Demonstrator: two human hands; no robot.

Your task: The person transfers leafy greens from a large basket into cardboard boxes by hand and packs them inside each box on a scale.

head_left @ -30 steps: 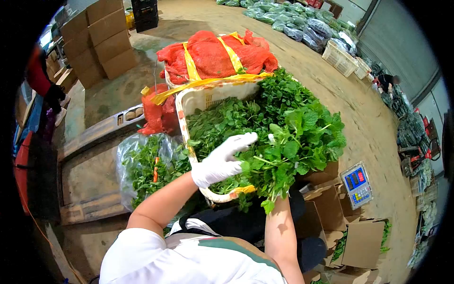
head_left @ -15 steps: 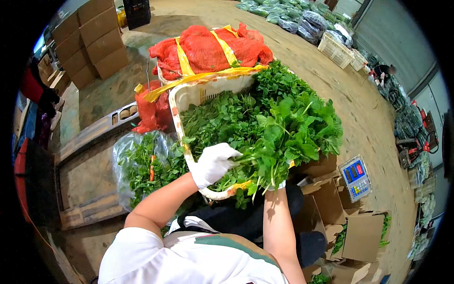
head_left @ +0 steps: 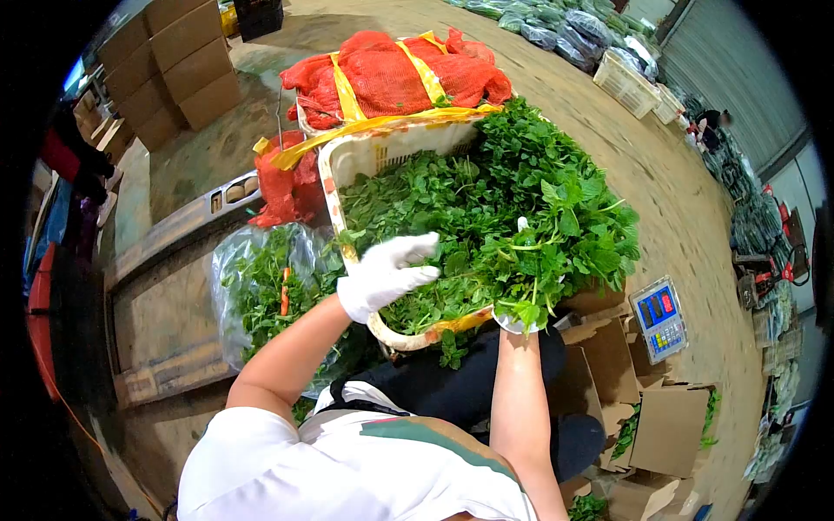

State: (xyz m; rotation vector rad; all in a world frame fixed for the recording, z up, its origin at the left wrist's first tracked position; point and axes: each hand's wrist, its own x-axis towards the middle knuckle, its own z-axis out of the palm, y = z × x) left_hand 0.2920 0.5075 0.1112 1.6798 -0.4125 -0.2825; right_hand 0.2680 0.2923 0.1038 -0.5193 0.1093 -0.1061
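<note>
- The leafy bunch [head_left: 565,227] is at the right side of the white crate [head_left: 330,187], over the greens [head_left: 426,195] that fill it, with leaves spilling past the rim.
- The right hand [head_left: 519,321], in a white glove, grasps the leafy bunch from below, at the crate's near right corner; leaves hide most of its fingers.
- The left hand [head_left: 391,271], also gloved, is released and holds nothing, its fingers apart above the crate's near left part.
- Just beyond the crate lies a red mesh sack [head_left: 382,82] crossed by yellow bands [head_left: 346,91]; a smaller red mesh bundle [head_left: 282,204] hangs by the crate's left side.
- Left of the crate, a clear plastic bag [head_left: 228,300] holds more greens, with an orange strip [head_left: 284,292] among them.
- On the right stand a lit digital display [head_left: 658,318] with a keypad and, nearer, open cardboard boxes [head_left: 667,431], some with greens inside.
- Farther off are stacked cartons [head_left: 191,65] at upper left, and bagged produce [head_left: 584,36] and pale crates [head_left: 625,83] at upper right.
- A person [head_left: 711,128] is near the far right wall.
</note>
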